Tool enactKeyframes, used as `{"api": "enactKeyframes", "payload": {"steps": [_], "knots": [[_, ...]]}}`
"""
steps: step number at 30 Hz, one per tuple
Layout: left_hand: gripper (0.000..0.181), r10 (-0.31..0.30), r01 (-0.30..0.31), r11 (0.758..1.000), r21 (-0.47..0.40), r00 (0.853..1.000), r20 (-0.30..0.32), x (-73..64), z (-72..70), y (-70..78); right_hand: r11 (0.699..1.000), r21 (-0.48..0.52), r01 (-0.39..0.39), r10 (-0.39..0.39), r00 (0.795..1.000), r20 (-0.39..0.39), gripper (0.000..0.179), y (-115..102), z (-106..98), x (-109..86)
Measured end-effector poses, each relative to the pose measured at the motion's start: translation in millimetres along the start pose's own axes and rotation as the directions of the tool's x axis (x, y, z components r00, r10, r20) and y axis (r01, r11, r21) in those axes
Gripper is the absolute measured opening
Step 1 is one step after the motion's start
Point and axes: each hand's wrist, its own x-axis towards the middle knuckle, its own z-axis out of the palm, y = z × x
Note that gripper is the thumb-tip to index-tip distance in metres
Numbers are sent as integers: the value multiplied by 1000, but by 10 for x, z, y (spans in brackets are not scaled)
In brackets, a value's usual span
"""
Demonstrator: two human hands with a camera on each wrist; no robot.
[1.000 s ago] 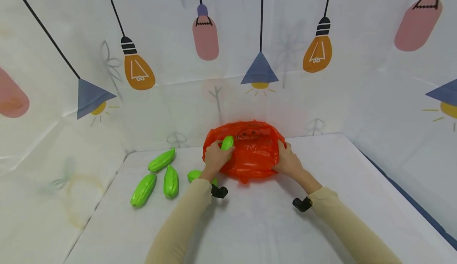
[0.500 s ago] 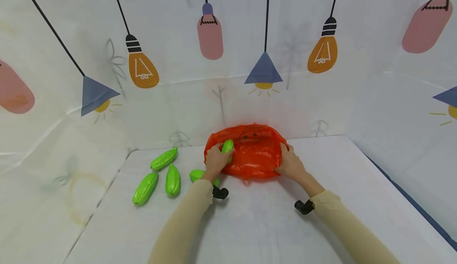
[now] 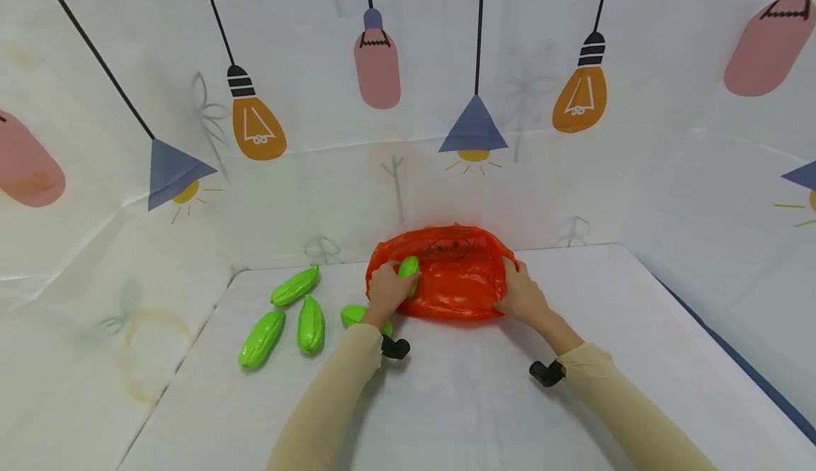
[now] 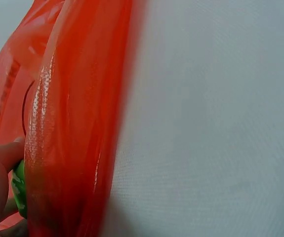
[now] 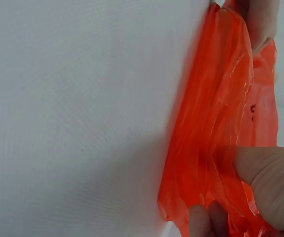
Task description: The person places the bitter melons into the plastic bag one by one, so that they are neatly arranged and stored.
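A red plastic bag (image 3: 462, 283) with a printed face lies at the back of the table, its mouth spread towards me. My left hand (image 3: 387, 290) grips a glossy green ridged toy vegetable (image 3: 409, 267) at the left side of the mouth. In the left wrist view, red film partly covers that toy vegetable (image 4: 19, 190). My right hand (image 3: 528, 297) holds the bag's right edge, thumb (image 5: 253, 163) on the inside and fingers (image 5: 201, 222) outside. Another green toy vegetable (image 3: 352, 315) lies partly hidden under my left wrist.
Three more green toy vegetables lie on the left of the white table (image 3: 472, 400): one at the back (image 3: 295, 285), one in front (image 3: 261, 340) and one to its right (image 3: 310, 326). A white sheet (image 3: 408, 195) printed with lamps hangs behind the bag.
My left hand and its green toy vegetable have come slightly lower at the bag's mouth. The bag's upper rim sits lower, and a small red flap at its front no longer shows.
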Motion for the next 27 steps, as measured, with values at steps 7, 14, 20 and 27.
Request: {"api": "enactKeyframes", "payload": {"steps": [7,14,20,27], "knots": [[65,4,-4,1000,-18,1000,19,-26,2,28,1000,1,-8,8,1000,5,94,-9,-17,-24],[70,9,-8,1000,-27,1000,24,-30,7,3,1000,19,-11,10,1000,12,93,-14,-20,-29],[73,17,-18,1000,17,1000,15,-24,-26,19,999,26,-22,21,999,24,92,10,-3,-18],[65,83,-83,997,-6,996,11,10,-189,149,1000,23,7,-8,1000,26,91,22,-21,20]]}}
